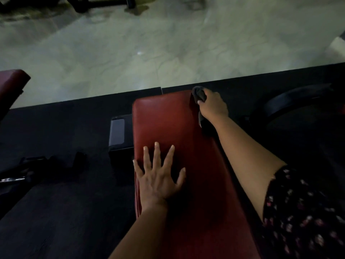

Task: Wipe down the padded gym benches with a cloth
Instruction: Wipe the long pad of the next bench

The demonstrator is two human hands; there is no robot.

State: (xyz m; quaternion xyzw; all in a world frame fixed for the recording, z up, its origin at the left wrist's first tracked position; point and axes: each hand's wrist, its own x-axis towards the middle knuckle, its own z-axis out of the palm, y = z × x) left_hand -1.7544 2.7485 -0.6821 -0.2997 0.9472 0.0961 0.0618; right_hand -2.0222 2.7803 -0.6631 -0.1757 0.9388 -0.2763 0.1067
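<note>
Dim gym, with a black mat underfoot and pale floor past it; a red bench runs away from the viewer down the middle.

Right fingers are curled tight round a dark cloth, bunched at the bench's far right corner, with a tail of it hanging down the bench's right side under the wrist. The right hand sits over that edge, arm stretched along the bench's right flank from a floral sleeve.

Left fingers are straight and spread wide, holding nothing. The left hand lies palm down on the pad near the bench's left edge, about midway along, apparently as a brace.

The step looks like wiping the far corner and right edge. To do it well, I would flatten the wad so more cloth meets the vinyl, press evenly, then draw long overlapping strokes from the far end toward the near end, following the rounded edges and the side seam. The bracing hand should shift aside so its patch gets wiped too.

Left of the bench stands a dark block, likely part of its frame, and further left a second bench, untouched at this point. A dark curved shape lies right of the bench; I cannot tell what it is.
</note>
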